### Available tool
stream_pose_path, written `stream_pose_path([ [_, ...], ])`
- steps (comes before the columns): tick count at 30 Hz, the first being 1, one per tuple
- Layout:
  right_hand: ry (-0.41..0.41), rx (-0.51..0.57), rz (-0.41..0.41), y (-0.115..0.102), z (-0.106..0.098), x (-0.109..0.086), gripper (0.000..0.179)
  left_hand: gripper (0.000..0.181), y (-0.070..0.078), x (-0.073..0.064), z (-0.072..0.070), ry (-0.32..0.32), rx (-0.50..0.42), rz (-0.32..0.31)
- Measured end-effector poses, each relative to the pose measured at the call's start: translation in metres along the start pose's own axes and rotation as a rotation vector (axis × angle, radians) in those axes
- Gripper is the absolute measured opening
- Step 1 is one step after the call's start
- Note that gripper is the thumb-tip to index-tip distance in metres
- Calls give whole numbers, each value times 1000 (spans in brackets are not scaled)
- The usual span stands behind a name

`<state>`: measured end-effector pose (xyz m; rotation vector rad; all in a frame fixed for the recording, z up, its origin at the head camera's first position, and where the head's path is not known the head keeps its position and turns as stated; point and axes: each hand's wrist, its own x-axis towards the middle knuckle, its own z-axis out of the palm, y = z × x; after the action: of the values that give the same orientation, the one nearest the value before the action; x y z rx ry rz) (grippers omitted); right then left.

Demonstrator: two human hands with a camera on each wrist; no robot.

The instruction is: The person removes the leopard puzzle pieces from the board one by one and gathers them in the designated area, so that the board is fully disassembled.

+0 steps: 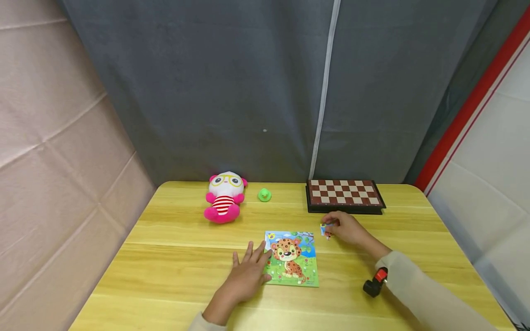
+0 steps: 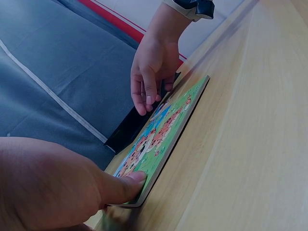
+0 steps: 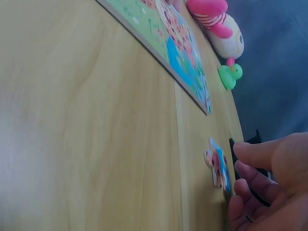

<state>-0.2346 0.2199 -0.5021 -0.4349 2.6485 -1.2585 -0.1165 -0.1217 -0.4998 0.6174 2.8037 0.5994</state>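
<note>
A leopard jigsaw puzzle in a thin square board lies on the table. My left hand is at its left edge, fingers spread, with the thumb resting on the board's corner. Beyond the puzzle's upper right corner is a small jigsaw piece, blue with spotted orange parts. My right hand hovers right over this piece and partly covers it in the head view. In the right wrist view its thumb and bent fingers stand beside the piece, with a gap between.
A folding chessboard box sits at the table's back right, just behind my right hand. Toward the back left are a pink-and-white plush panda and a green toy duck. A grey curtain hangs behind the table.
</note>
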Motion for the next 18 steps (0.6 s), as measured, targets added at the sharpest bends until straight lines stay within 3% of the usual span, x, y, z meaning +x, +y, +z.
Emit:
stream_pose_path([
  [6, -26, 52, 14, -11, 9, 1, 24, 68, 1, 0, -1, 1, -5, 2],
  [13, 4, -33, -38, -26, 20, 3, 24, 68, 1, -1, -2, -11, 10, -12],
  [18, -11, -36, -48, -32, 26, 7, 23, 68, 1, -1, -2, -6, 7, -9],
])
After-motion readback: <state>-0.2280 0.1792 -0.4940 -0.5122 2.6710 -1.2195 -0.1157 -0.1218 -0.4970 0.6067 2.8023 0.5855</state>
